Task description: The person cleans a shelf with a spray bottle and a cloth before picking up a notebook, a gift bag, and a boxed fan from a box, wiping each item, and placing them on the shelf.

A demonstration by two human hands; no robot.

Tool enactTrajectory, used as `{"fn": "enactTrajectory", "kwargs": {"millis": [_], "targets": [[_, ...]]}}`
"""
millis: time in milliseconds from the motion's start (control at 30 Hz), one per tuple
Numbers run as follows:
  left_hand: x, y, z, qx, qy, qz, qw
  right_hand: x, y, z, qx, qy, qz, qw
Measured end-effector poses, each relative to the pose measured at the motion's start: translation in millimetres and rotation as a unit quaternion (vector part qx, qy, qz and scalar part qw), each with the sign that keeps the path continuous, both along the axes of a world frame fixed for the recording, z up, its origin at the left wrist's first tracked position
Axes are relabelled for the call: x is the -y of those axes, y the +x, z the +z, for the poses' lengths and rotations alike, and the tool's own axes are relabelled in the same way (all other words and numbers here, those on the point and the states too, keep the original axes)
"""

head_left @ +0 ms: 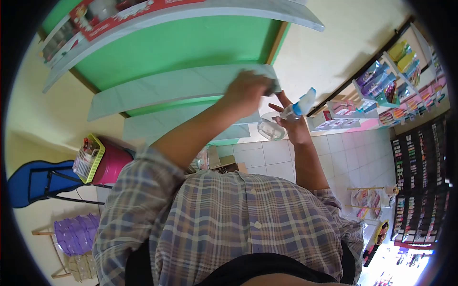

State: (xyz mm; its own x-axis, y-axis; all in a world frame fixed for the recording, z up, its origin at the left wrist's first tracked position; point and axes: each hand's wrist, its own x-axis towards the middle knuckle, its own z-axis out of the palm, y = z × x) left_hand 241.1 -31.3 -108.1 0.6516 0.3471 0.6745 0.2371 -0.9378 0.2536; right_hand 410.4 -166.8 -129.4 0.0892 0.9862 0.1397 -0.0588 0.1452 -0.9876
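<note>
My left hand (249, 90) is blurred by motion at the right end of a pale marbled shelf (167, 88). Its fingers are closed over a small dark grey cloth-like piece (272, 86), pressed to the shelf's surface or just above it; blur hides its exact kind. Lower and to the right, my right hand (295, 125) grips a clear spray bottle (272, 127) by its neck. The bottle's blue and white spray head (304, 102) points up and right, and its transparent body tilts to the left. Some fingers of this hand stretch towards the shelf's end.
Above, another marbled shelf (191, 18) carries red-printed boxes (112, 19). A lower shelf (157, 125) juts out beneath. At left stand a pink bin with a yellow-rimmed basket (98, 157) and a blue folding chair (33, 178). Stocked display shelves (377, 90) line the right wall.
</note>
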Motion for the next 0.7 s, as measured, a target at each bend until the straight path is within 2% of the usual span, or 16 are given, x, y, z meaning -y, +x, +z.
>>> {"fn": "enactTrajectory", "kwargs": {"millis": [33, 100, 133, 200, 233, 300, 367, 433, 467, 533, 567, 633, 700], "targets": [[-4, 23, -4, 0.028, 0.011, -0.041, 0.999, 0, 1, -3, 0.002, -0.002, 0.007, 1.000], [-12, 67, 9, -0.103, -0.023, -0.038, 0.994, -1, 15, -6, -0.052, -0.019, -0.021, 0.998], [-12, 72, 11, -0.101, -0.021, -0.035, 0.994, 0, 12, -4, -0.043, -0.017, -0.035, 0.998], [-12, 75, 13, -0.075, -0.111, 0.043, 0.990, 1, 10, -2, -0.033, -0.011, -0.038, 0.999], [-11, 68, 22, -0.076, -0.110, 0.039, 0.990, 4, 11, -3, -0.024, -0.008, -0.045, 0.999], [-13, 48, 35, -0.173, -0.150, 0.082, 0.970, 6, 17, -4, -0.012, 0.006, -0.049, 0.999], [-28, 25, 7, -0.113, -0.090, 0.128, 0.981, 9, 9, -1, -0.029, 0.003, -0.042, 0.999], [-20, -1, 7, -0.086, -0.055, 0.164, 0.981, 6, 7, -9, -0.042, 0.010, -0.048, 0.998], [-12, -6, 0, -0.085, -0.053, 0.152, 0.983, 5, 6, -11, -0.060, 0.007, -0.039, 0.997], [2, -4, -12, 0.004, 0.066, 0.143, 0.988, 9, 3, -6, -0.093, -0.008, -0.029, 0.995], [4, 1, -15, 0.003, 0.064, 0.136, 0.989, 10, 2, -8, -0.094, -0.009, -0.036, 0.995], [9, 12, -15, 0.007, 0.076, 0.055, 0.996, 6, 5, -17, -0.140, -0.007, -0.010, 0.990], [14, 31, -12, -0.006, 0.092, 0.049, 0.995, 6, 4, -24, -0.165, 0.003, -0.010, 0.986]]}}
